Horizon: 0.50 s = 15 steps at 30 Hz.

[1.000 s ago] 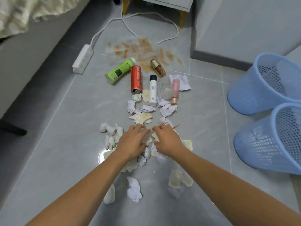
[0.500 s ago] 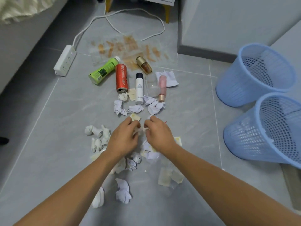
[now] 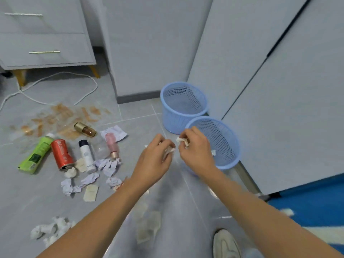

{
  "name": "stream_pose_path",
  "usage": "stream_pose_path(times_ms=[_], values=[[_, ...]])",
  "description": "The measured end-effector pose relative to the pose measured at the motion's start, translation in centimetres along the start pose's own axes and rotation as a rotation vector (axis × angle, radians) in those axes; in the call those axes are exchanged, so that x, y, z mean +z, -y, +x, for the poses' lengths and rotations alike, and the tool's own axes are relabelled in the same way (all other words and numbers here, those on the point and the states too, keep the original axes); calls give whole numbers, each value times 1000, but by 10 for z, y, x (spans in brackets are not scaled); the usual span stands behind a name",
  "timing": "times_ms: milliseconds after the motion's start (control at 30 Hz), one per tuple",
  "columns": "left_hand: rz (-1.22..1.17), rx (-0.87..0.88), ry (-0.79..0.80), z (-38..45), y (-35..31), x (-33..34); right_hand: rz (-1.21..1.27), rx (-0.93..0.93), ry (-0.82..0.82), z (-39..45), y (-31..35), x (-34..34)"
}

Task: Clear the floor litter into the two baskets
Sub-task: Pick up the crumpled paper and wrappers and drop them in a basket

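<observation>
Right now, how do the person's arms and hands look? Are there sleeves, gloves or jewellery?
Both arms are bare as far up as the picture shows: no sleeve appears. The left hand and the right hand wear no gloves, and no ring, watch or bracelet can be seen. Motion blur softens the fingers, so small details such as the nails cannot be judged.

Bare forearms, one white sneaker (image 3: 226, 243)
</observation>
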State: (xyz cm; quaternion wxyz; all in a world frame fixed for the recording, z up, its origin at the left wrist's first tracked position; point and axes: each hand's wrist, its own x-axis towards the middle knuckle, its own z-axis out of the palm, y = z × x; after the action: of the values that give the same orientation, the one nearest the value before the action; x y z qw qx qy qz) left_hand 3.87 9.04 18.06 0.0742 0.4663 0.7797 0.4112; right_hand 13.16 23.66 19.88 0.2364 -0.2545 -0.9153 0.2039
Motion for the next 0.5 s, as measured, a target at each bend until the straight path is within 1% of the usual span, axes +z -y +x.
stream_pose_path(times_ms=[67, 133, 167, 233, 300, 433, 500], values=[[-48, 16, 18, 33, -27, 28, -76, 77, -47, 7, -31, -31], [-73, -22, 65, 61, -43, 56, -170, 120, -71, 12, -62, -52], [-75, -50, 101, 72, -51, 69, -211, 142, -55, 12, -77, -61], [-48, -85, 140, 83, -56, 76, -260, 203, 32, 12, -95, -69], [-15, -86, 106, 79, -57, 76, -293, 250, 124, 5, -104, -67], [22, -114, 49, 29, -28, 49, -250, 172, 130, -10, -89, -42], [62, -171, 48, -7, 1, 33, -226, 71, 129, -15, -66, -19]])
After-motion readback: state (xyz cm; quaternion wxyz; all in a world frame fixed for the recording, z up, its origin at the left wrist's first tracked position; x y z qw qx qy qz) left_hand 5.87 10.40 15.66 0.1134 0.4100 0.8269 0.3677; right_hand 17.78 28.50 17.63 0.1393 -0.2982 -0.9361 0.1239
